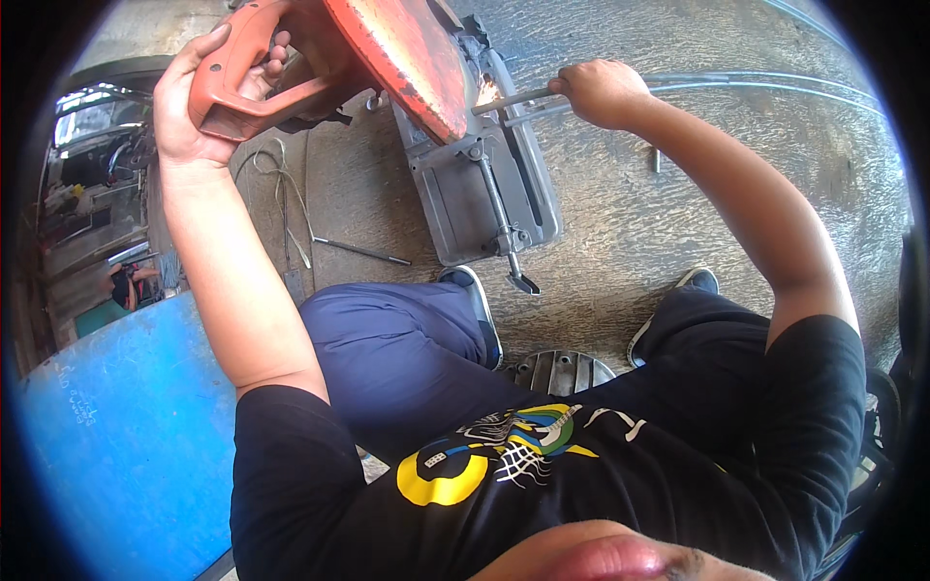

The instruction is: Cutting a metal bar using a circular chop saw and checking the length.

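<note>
My left hand (182, 121) is wrapped round the orange loop handle (225, 82) of a cut-off saw. The saw's worn red guard (412, 58) covers the wheel and slants over its grey base (441, 208). Small bright sparks (487, 91) show beside the guard's edge. My right hand (605, 94) is closed on a thin metal rod (528, 98), whose near end reaches the sparks at the wheel. A second rod (538, 112) lies just below it. On the base, the vise screw (495, 198) points toward me. The wheel's cutting edge is hidden by the guard.
Long rods (775, 79) run off to the right. A short rod piece (658, 160) lies on the floor below them. Left of the saw are a looped cord (281, 179) and another rod (363, 251). A blue surface (126, 436) fills the lower left. Ribbed metal (562, 372) sits between my legs.
</note>
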Demonstrator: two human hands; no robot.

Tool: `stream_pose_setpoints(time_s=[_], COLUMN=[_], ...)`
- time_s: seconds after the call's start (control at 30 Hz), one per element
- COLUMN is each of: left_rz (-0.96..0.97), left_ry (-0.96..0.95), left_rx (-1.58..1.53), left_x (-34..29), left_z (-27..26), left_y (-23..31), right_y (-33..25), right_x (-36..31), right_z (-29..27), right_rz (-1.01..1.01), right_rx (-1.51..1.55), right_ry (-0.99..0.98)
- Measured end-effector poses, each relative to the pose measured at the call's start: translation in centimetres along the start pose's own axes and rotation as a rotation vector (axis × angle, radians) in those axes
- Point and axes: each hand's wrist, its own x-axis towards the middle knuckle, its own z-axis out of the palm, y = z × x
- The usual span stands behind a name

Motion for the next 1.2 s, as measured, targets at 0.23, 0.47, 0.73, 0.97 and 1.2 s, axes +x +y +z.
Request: stream_pose_setpoints(time_s=[0.23,0.47,0.73,0.97,1.2], left_rz=[-0.036,-0.053,-0.034,-0.043,-0.032], left_ry=[-0.066,-0.07,-0.092,-0.094,-0.103], left_rx=[-0.034,-0.058,-0.042,-0.056,-0.042], left_x=[0.0,-0.1,0.2,0.0,0.0], left_z=[-0.3,-0.2,-0.2,-0.2,0.0], left_y=[0.2,0.2,0.1,0.1,0.1], right_y=[-0.2,0.0,0.1,-0.1,0.1], right_x=[0.1,-0.3,-0.6,-0.8,-0.9], right_z=[-0.5,-0.3,-0.4,-0.8,-0.7], right_rz=[0.023,0.01,-0.017,0.003,0.0], right_rx=[-0.065,-0.019,-0.061,-0.03,-0.005], right_ry=[-0.084,0.025,0.0,-0.013,-0.031])
